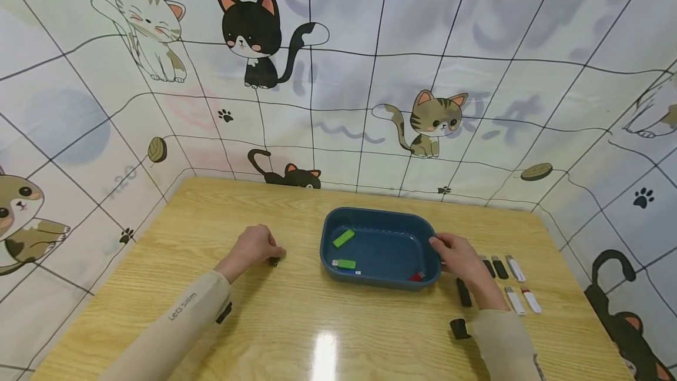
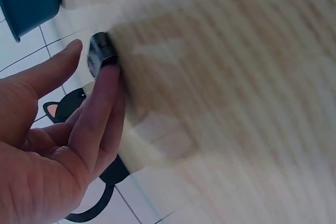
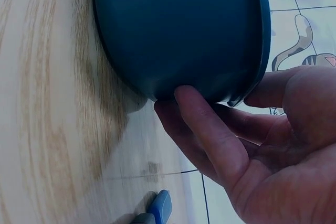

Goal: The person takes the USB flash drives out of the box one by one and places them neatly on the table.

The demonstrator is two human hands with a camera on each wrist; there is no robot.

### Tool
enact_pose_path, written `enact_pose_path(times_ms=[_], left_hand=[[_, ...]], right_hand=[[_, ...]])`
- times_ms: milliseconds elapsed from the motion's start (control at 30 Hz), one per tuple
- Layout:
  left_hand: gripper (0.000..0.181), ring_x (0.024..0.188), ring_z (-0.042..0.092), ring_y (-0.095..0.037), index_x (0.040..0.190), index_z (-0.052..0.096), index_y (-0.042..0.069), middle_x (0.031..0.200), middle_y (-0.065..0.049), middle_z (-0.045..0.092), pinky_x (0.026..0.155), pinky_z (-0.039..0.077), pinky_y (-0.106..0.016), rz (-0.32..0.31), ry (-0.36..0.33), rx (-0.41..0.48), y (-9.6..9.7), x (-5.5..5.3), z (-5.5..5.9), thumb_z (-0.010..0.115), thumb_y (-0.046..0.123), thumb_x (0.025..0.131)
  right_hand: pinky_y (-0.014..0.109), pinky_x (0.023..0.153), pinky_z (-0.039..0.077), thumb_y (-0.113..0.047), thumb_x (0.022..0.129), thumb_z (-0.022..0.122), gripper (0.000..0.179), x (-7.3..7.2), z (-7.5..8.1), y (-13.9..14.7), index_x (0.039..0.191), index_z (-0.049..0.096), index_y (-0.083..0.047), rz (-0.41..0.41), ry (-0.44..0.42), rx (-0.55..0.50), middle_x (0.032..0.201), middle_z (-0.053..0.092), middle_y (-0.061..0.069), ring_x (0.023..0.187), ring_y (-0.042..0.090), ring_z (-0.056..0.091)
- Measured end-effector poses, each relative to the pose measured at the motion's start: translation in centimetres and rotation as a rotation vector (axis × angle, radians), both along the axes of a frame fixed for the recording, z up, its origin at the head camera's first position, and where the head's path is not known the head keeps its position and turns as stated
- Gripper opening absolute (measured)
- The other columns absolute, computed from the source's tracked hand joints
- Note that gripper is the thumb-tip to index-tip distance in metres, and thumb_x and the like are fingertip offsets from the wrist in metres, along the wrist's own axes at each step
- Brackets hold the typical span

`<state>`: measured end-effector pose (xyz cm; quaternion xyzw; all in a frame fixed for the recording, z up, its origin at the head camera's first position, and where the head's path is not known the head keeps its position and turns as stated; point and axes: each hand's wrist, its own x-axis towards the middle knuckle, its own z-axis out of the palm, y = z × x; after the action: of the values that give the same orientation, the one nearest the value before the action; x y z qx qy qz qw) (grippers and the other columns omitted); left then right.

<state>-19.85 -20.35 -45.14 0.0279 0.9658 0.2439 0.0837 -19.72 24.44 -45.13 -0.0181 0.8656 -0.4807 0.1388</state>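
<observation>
On the left of the table my left hand [image 1: 257, 246] reaches down to a small dark USB stick [image 2: 102, 51]. In the left wrist view its fingertips touch the stick's near end, while the thumb stands a little apart from it. My right hand [image 1: 459, 256] holds the right end of a blue plastic bin [image 1: 378, 216], thumb over the rim and fingers against the outer wall. Inside the bin lie a green USB stick [image 1: 344, 239] at the back left, another green stick [image 1: 346, 264] in front of it, a blue stick [image 1: 346, 271] and a red stick [image 1: 416, 277].
Right of the bin several USB sticks lie on the wooden table [image 1: 296, 334]: a black one [image 1: 499, 268], a white one [image 1: 515, 269], a white-and-red one [image 1: 531, 300] and a long black one [image 1: 463, 293]. A cat-printed cloth [image 1: 344, 75] stands behind and around the table.
</observation>
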Motion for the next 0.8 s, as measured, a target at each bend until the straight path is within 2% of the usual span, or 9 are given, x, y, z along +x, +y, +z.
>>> enact_pose_path(times_ms=[67,100,200,300,367,467,567,700,800], left_hand=[[0.046,0.051,0.032,-0.009,0.054,0.054,0.011,0.052,0.006,0.039,0.048,0.026,-0.022,0.005,-0.020,0.011,0.1,-0.1,0.4,0.083,0.023,0.088],[0.043,0.051,0.034,-0.009,0.057,0.057,0.008,0.053,0.005,0.041,0.049,0.028,-0.022,0.008,-0.018,0.012,0.2,-0.1,0.6,0.082,0.024,0.088],[0.032,0.059,0.051,-0.014,0.080,0.068,-0.003,0.069,-0.003,0.061,0.055,0.045,-0.028,0.007,0.035,0.010,0.5,-0.1,1.6,0.081,0.026,0.090],[0.038,0.078,0.065,-0.023,0.111,0.069,-0.007,0.093,-0.013,0.071,0.073,0.057,-0.041,-0.013,0.144,0.011,1.1,-0.1,2.8,0.079,0.024,0.092],[0.036,0.085,0.067,-0.026,0.116,0.069,-0.005,0.098,-0.014,0.072,0.077,0.058,-0.045,-0.043,0.218,0.009,1.9,-0.2,3.6,0.078,0.023,0.093],[0.028,0.090,0.068,-0.025,0.113,0.071,0.000,0.099,-0.012,0.072,0.079,0.059,-0.044,-0.112,0.323,-0.018,3.4,0.0,5.0,0.077,0.019,0.094],[0.022,0.091,0.067,-0.024,0.110,0.073,0.003,0.100,-0.011,0.072,0.080,0.059,-0.043,-0.190,0.375,-0.054,5.1,0.4,5.9,0.077,0.015,0.093],[0.019,0.092,0.066,-0.022,0.110,0.075,0.003,0.102,-0.009,0.071,0.082,0.058,-0.040,-0.342,0.364,-0.055,7.5,0.4,6.3,0.077,0.012,0.093],[0.021,0.096,0.067,-0.022,0.114,0.075,0.003,0.107,-0.008,0.071,0.085,0.058,-0.040,-0.474,0.308,-0.055,9.3,-0.2,6.5,0.076,0.011,0.095]], right_hand=[[0.045,0.091,0.061,-0.026,0.113,0.042,0.058,0.0,0.0,0.0,0.152,0.033,0.016,0.003,0.006,0.002,0.148,0.042,0.039,0.130,0.050,0.053],[0.045,0.090,0.061,-0.026,0.113,0.042,0.058,0.0,0.1,0.0,0.152,0.033,0.016,0.003,0.008,0.004,0.148,0.043,0.039,0.130,0.050,0.054],[0.045,0.090,0.061,-0.025,0.113,0.043,0.057,0.1,0.0,0.0,0.151,0.034,0.016,0.003,0.009,-0.002,0.147,0.044,0.039,0.129,0.050,0.054],[0.045,0.090,0.061,-0.026,0.113,0.043,0.057,0.1,0.0,0.1,0.151,0.034,0.016,0.005,0.011,-0.004,0.147,0.044,0.039,0.130,0.050,0.054],[0.045,0.091,0.061,-0.026,0.113,0.043,0.057,0.1,0.0,0.2,0.151,0.035,0.015,-0.003,0.010,-0.002,0.148,0.044,0.039,0.130,0.050,0.054],[0.045,0.091,0.061,-0.025,0.113,0.043,0.056,0.2,0.0,0.3,0.151,0.035,0.016,-0.007,0.014,-0.003,0.147,0.045,0.039,0.128,0.049,0.055],[0.045,0.091,0.061,-0.025,0.113,0.044,0.056,0.3,-0.1,0.2,0.150,0.036,0.016,-0.010,0.009,-0.019,0.146,0.046,0.039,0.127,0.048,0.057],[0.046,0.092,0.060,-0.026,0.113,0.044,0.058,0.3,-0.2,0.0,0.152,0.033,0.016,-0.008,0.000,-0.021,0.148,0.044,0.038,0.129,0.049,0.055],[0.046,0.093,0.059,-0.027,0.113,0.044,0.060,0.2,0.0,0.2,0.154,0.030,0.015,-0.004,-0.006,-0.024,0.152,0.039,0.038,0.133,0.050,0.051]])
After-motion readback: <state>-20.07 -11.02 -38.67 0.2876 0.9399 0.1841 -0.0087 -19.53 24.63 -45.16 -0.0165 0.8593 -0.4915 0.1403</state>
